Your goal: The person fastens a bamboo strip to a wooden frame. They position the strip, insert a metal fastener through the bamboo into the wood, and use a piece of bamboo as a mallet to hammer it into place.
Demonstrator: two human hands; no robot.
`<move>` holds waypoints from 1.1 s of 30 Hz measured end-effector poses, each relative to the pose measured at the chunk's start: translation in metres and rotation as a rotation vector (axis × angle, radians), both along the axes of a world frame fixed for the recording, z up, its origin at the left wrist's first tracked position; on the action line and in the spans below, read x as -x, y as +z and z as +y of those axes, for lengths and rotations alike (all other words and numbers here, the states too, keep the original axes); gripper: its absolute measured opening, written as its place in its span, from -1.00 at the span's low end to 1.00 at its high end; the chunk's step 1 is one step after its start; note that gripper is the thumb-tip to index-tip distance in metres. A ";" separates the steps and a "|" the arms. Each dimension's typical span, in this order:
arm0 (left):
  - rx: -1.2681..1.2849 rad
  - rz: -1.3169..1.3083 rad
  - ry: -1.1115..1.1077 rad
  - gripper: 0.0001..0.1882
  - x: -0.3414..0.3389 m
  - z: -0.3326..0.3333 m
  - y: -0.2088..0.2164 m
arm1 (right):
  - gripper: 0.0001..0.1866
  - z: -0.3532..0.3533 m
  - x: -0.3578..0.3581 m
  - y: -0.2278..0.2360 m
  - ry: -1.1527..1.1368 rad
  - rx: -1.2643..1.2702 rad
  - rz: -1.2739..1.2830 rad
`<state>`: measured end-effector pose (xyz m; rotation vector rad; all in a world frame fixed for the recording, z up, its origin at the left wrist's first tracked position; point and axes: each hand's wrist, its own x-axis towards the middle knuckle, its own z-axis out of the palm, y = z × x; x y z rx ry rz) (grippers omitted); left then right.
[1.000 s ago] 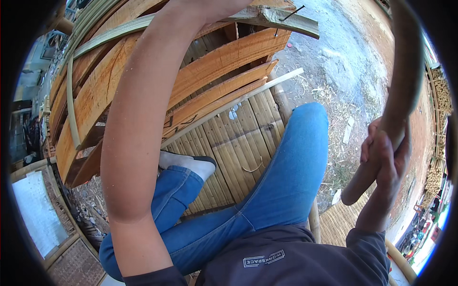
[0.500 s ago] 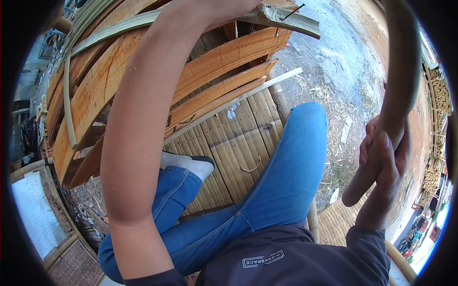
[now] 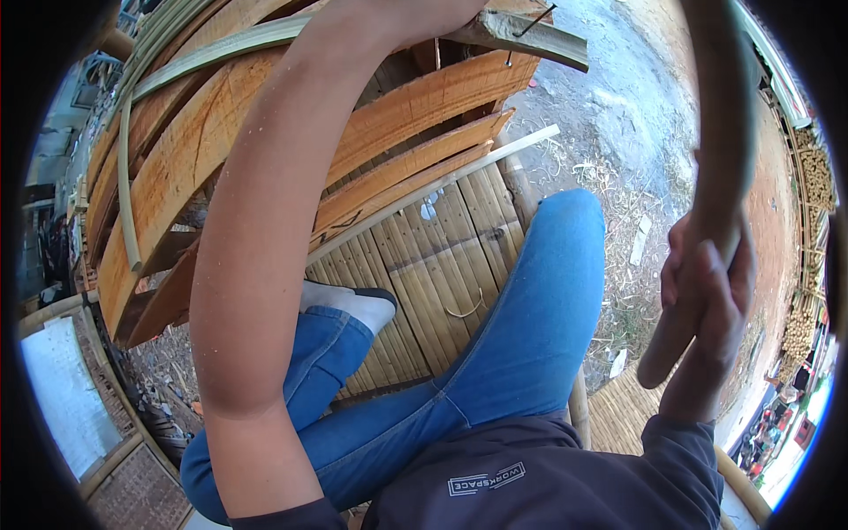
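Note:
My left hand (image 3: 437, 16) lies at the top edge over a greenish wooden strip (image 3: 539, 37) and holds it near its end; the fingers are largely cut off by the frame. Two dark nails (image 3: 535, 19) stick out of the strip's end, one above and one below. On the right, my right hand (image 3: 711, 278) is wrapped round a long, smooth wooden handle (image 3: 729, 115), thumb lying along it. The handle rises out of the picture, so whatever is at its upper end is hidden. Beneath the strip are curved orange-brown boards (image 3: 433, 95) in a slatted stack.
I sit on a bamboo slat platform (image 3: 424, 274), legs folded in blue jeans. A thin pale strip (image 3: 521, 147) lies along the boards' lower edge. Beyond it is bare ground (image 3: 609, 106) with shavings. Bundled bamboo poles (image 3: 808, 168) stand at the far right.
The handle in my right hand has swung left at its upper part. The nailed strip's end has shifted slightly left and up, and my left forearm has moved a little right.

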<state>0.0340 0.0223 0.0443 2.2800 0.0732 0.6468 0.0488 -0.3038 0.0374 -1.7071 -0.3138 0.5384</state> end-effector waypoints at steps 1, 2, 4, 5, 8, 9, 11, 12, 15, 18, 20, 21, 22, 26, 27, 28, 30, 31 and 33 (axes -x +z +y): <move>0.003 0.002 -0.001 -0.82 -0.001 -0.004 0.000 | -0.22 0.002 -0.001 0.001 -0.020 -0.048 0.023; 0.059 0.053 0.074 -0.83 -0.003 -0.009 0.001 | -0.21 0.004 -0.003 0.001 -0.040 -0.095 0.046; 0.101 0.102 0.159 -0.83 0.000 -0.009 0.007 | -0.21 0.006 0.004 -0.002 0.113 0.196 -0.080; 0.010 0.072 0.139 -0.84 0.001 -0.004 0.005 | -0.21 0.004 0.005 -0.005 0.091 0.186 -0.089; -0.013 -0.026 0.069 -0.83 -0.009 0.009 -0.017 | -0.22 0.002 0.001 0.000 0.000 -0.015 -0.025; 0.038 -0.096 0.022 -0.83 -0.009 0.004 -0.011 | -0.22 0.005 -0.001 0.001 -0.011 -0.056 -0.016; -0.023 0.037 0.098 -0.83 -0.004 -0.004 0.001 | -0.23 0.011 -0.001 0.004 0.079 0.110 -0.067; -0.058 0.102 0.143 -0.83 -0.001 -0.004 0.004 | -0.22 0.009 0.002 0.000 0.121 0.204 -0.109; -0.086 0.024 0.120 -0.82 0.001 0.000 -0.001 | -0.17 0.003 -0.002 -0.005 0.006 0.012 -0.073; -0.016 -0.003 0.159 -0.83 -0.005 -0.001 -0.008 | -0.15 0.000 -0.005 -0.008 0.072 0.065 -0.132; -0.088 -0.026 0.176 -0.83 -0.008 0.011 -0.017 | -0.17 0.005 0.000 -0.007 0.091 0.128 -0.135; -0.149 -0.048 0.189 -0.83 -0.007 0.009 -0.016 | -0.17 0.004 0.002 -0.009 0.047 0.094 -0.134; -0.147 -0.046 0.189 -0.83 -0.005 0.006 -0.015 | -0.18 0.003 0.004 -0.011 0.001 0.053 -0.140; -0.150 0.010 0.143 -0.81 0.000 -0.003 -0.002 | -0.20 0.004 -0.007 -0.007 0.133 0.153 -0.168; -0.178 0.135 0.177 -0.80 0.000 -0.002 0.002 | -0.21 0.009 0.000 -0.006 0.144 0.223 -0.165; -0.182 0.134 0.179 -0.80 -0.002 0.002 -0.002 | -0.21 0.009 -0.001 -0.006 0.131 0.173 -0.141; -0.101 0.007 0.161 -0.80 -0.009 0.008 -0.011 | -0.21 0.005 0.000 -0.006 0.033 0.008 -0.081; -0.064 -0.017 0.153 -0.79 -0.009 0.006 -0.011 | -0.21 0.005 -0.006 -0.007 0.066 0.003 -0.122; -0.121 -0.096 0.100 -0.79 -0.011 0.008 -0.017 | -0.18 0.007 -0.002 -0.006 0.091 0.107 -0.181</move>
